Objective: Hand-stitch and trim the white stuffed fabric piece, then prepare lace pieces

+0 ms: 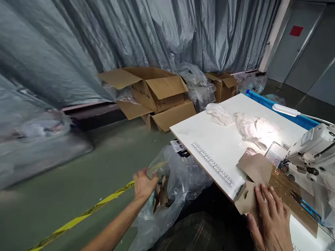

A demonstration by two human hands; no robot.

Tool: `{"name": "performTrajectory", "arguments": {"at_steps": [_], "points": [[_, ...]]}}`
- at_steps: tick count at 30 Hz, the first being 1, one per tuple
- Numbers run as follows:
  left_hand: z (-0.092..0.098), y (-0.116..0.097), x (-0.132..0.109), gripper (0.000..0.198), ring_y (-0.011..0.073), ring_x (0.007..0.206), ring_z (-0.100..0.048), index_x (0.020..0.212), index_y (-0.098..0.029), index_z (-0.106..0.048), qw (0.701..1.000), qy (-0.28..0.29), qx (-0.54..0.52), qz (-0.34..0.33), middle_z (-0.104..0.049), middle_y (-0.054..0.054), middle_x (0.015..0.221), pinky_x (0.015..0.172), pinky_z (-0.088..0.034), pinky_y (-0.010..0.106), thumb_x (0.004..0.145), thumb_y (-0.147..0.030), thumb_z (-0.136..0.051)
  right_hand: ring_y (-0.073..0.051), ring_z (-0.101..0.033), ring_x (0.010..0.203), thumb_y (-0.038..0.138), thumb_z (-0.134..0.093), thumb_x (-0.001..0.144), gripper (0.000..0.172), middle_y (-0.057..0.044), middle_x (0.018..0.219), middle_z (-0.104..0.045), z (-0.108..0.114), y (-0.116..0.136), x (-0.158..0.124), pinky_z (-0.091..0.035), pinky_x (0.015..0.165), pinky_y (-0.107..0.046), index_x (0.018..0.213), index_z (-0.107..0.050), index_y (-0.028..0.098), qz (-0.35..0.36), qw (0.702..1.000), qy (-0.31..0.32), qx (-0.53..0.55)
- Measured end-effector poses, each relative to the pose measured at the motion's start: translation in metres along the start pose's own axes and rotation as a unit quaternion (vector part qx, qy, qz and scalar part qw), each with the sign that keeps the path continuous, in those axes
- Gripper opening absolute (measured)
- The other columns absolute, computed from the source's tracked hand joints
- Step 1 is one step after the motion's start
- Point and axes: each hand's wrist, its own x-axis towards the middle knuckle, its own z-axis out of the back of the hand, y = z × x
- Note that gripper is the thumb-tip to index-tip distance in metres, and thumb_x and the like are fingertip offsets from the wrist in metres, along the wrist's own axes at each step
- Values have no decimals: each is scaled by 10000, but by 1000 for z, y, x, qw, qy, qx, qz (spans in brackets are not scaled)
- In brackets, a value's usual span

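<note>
My left hand (144, 183) is low on the left, at the edge of a clear plastic bag (175, 198). Motion smears its fingers, so I cannot tell whether they grip the film. Inside the bag are brown paper scraps (161, 195). My right hand (272, 220) lies with fingers stretched over brown paper pieces (258, 170) at the front of a white sewing table (203, 135). Just right of that hand, blue-handled thread snips (306, 206) rest on a brown board (286, 187). A white sewing machine (313, 146) stands beyond them.
White lace fabric piles (252, 128) lie on the table under a bright light. Open cardboard boxes (157, 89) stand behind it, before a silvery curtain (166, 30). Yellow-black tape (85, 216) runs along the green floor (108, 157). A large plastic-wrapped bundle (39, 148) sits at left.
</note>
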Motion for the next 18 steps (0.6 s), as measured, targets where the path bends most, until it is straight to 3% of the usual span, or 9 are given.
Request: {"name": "performTrajectory", "arguments": {"at_steps": [2,3,6,8,10,12,13,15,18], "points": [[4,-19,23,299,348,1041,-610,1060,-157,-582,995,-94,-20,-8,-594,128,1060,810,-537,506,876,-392,-601,-370,-497,1306,423,-454,981,658,-157,1416,-572,5,0,1,-405,974,-513,1579,-281,210,19,1000,-5,23],[4,-37,32,302,342,1089,-604,1093,-178,-586,989,-130,-52,-53,-595,136,1132,847,-538,502,861,-368,-623,-364,-500,1299,422,-466,976,648,-158,1405,-579,7,0,2,-399,986,-513,1563,-313,194,25,999,-5,33],[-2,-117,45,236,253,1073,-638,1129,-222,-619,947,-88,-132,-281,-658,86,1130,920,-539,439,894,-230,-629,-345,-506,1290,408,-472,973,589,-177,1386,-590,13,3,6,-378,1017,-510,1497,-406,147,23,999,-2,47],[-14,-174,36,219,177,983,-684,1098,-238,-646,873,49,-188,-448,-719,21,1035,889,-556,343,909,-133,-610,-336,-507,1292,386,-468,979,534,-187,1371,-603,14,6,9,-363,1033,-506,1448,-463,128,15,999,7,35],[-31,-220,20,259,157,1087,-684,1176,-230,-644,751,237,-233,-571,-743,28,1134,1003,-523,336,954,-131,-553,-335,-502,1299,379,-462,985,500,-193,1359,-615,15,9,9,-353,1045,-506,1403,-508,108,6,1000,20,23],[-53,-251,3,279,182,1267,-610,1234,-218,-655,652,386,-191,-624,-684,69,1313,1174,-378,409,996,-210,-511,-342,-495,1308,394,-448,992,495,-200,1358,-618,15,10,9,-353,1051,-511,1366,-542,84,2,999,29,21],[-64,-262,-2,310,212,1339,-557,1273,-212,-649,620,445,-150,-629,-624,94,1400,1213,-307,449,995,-280,-529,-346,-496,1309,408,-442,997,501,-207,1362,-615,15,8,8,-364,1046,-510,1350,-556,71,1,999,33,21],[-87,-279,-5,478,286,1430,-450,1366,-191,-599,588,518,-65,-618,-508,138,1509,1229,-213,521,951,-427,-594,-345,-516,1292,424,-429,1010,507,-218,1356,-618,17,2,9,-407,1011,-495,1324,-579,56,-5,999,38,21],[-112,-301,6,638,324,1469,-376,1457,-193,-511,579,543,16,-608,-409,152,1577,1210,-202,520,906,-495,-619,-318,-592,1204,401,-426,1028,456,-208,1299,-659,22,-16,17,-481,894,-449,1297,-614,85,-19,998,58,32]]}}
